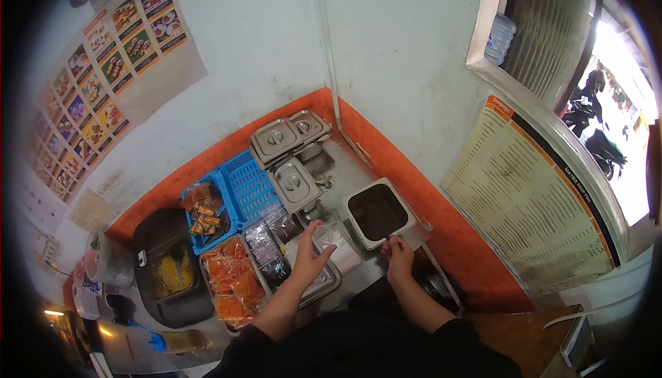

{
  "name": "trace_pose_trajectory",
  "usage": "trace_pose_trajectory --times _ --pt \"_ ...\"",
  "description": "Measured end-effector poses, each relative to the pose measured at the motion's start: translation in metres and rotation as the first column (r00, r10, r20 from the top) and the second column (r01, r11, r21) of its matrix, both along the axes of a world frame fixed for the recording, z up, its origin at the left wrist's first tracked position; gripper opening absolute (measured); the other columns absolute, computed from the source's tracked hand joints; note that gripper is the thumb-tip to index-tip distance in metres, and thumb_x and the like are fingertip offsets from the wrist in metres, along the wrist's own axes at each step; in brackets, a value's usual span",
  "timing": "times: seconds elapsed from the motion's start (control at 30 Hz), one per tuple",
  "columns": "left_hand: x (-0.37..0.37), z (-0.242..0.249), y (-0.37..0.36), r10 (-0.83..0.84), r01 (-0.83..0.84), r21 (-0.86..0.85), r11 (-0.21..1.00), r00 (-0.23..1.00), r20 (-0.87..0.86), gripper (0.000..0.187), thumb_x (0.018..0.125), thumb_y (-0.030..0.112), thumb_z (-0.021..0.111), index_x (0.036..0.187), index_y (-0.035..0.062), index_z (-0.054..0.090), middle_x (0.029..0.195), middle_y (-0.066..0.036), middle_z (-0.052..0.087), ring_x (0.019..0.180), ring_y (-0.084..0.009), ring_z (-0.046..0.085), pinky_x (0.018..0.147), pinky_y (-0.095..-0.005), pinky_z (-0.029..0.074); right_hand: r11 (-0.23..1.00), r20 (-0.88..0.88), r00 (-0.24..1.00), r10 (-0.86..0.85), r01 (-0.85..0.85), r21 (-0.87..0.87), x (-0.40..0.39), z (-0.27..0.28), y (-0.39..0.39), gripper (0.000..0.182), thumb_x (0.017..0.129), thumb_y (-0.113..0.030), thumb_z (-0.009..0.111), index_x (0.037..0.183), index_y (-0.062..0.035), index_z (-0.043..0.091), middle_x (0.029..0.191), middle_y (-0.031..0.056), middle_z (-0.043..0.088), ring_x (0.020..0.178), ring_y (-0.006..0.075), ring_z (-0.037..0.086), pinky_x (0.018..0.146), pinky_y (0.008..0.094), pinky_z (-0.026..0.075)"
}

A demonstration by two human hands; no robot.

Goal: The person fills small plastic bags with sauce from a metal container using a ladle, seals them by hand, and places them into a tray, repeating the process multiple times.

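My right hand [400, 259] is closed, its fingertips pinched at the near rim of a deep steel food pan [407, 221]. The pan's inside is dark, so its contents cannot be made out. To the left, my left hand [312, 261] is open, thumb and fingers apart, with nothing in it. It hovers over a metal tray [331, 284] that holds clear plastic bags [347, 257]. Just beyond that hand stands a lidded steel pan [295, 184].
Left of my hands are a tray of orange sauce packets [234, 278], a blue basket [249, 188] with sachets, and a dark pan with yellow food [174, 276]. A blue-capped bottle [183, 341] lies near the front. More lidded pans [276, 138] stand in the corner.
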State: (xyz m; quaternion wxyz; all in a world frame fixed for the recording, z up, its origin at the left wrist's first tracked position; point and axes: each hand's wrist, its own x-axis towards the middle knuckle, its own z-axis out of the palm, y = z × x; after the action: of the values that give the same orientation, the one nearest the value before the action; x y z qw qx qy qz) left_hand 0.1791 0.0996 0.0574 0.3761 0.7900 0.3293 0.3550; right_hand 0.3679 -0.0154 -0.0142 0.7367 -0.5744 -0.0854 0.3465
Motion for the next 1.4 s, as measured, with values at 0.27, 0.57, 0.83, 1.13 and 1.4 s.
trace_pose_trajectory --times 0.27,0.57,0.83,1.13,1.4 --pt "0.048 -0.015 0.037 -0.050 0.054 -0.076 0.996 0.997 0.056 0.062 0.070 0.012 0.068 0.122 0.0027 0.035 0.122 -0.017 0.042 0.117 -0.0294 0.038 0.098 -0.0351 0.029 0.976 -0.319 0.945 -0.069 0.130 0.174 0.014 0.010 -0.018 0.019 0.087 -0.017 0.053 0.100 -0.0029 0.052 0.076 0.0017 0.054 0.065 0.0073 0.051 0.060 0.0207 0.045" --pt "0.103 -0.011 0.053 -0.158 0.162 -0.030 0.986 0.983 0.098 0.059 0.073 0.014 0.066 0.121 0.0009 0.035 0.117 -0.017 0.044 0.111 -0.0279 0.043 0.095 -0.0331 0.032 0.918 -0.059 0.982 -0.178 0.188 0.349 0.046 0.069 -0.030 0.013 0.084 -0.013 0.055 0.093 -0.0033 0.055 0.071 0.0012 0.053 0.057 0.0080 0.047 0.053 0.0203 0.041" --pt "0.123 -0.026 0.054 -0.199 0.214 -0.111 0.971 0.971 0.133 0.060 0.074 0.016 0.066 0.122 0.0009 0.034 0.118 -0.016 0.044 0.111 -0.0246 0.043 0.095 -0.0327 0.033 0.914 0.013 0.991 -0.131 0.116 0.390 0.043 0.154 -0.031 0.015 0.085 -0.013 0.053 0.094 -0.0017 0.055 0.070 0.0017 0.052 0.058 0.0083 0.047 0.055 0.0210 0.040" --pt "0.131 -0.023 0.060 -0.224 0.219 -0.154 0.963 0.975 -0.011 0.057 0.075 0.013 0.066 0.122 0.0009 0.035 0.115 -0.014 0.047 0.108 -0.0219 0.045 0.093 -0.0312 0.034 0.951 0.406 0.909 -0.098 -0.034 0.308 0.053 0.116 -0.028 0.014 0.085 -0.008 0.052 0.094 0.0016 0.056 0.071 0.0040 0.053 0.061 0.0101 0.048 0.059 0.0217 0.041" --pt "0.125 -0.016 0.050 -0.208 0.229 -0.192 0.954 0.970 0.123 0.052 0.076 0.011 0.065 0.120 0.0008 0.038 0.107 -0.010 0.051 0.100 -0.0175 0.050 0.089 -0.0279 0.037 0.987 0.894 0.439 -0.087 -0.087 0.138 0.054 0.131 -0.040 0.010 0.082 -0.002 0.053 0.090 0.0021 0.059 0.072 0.0062 0.055 0.064 0.0123 0.052 0.058 0.0239 0.043"
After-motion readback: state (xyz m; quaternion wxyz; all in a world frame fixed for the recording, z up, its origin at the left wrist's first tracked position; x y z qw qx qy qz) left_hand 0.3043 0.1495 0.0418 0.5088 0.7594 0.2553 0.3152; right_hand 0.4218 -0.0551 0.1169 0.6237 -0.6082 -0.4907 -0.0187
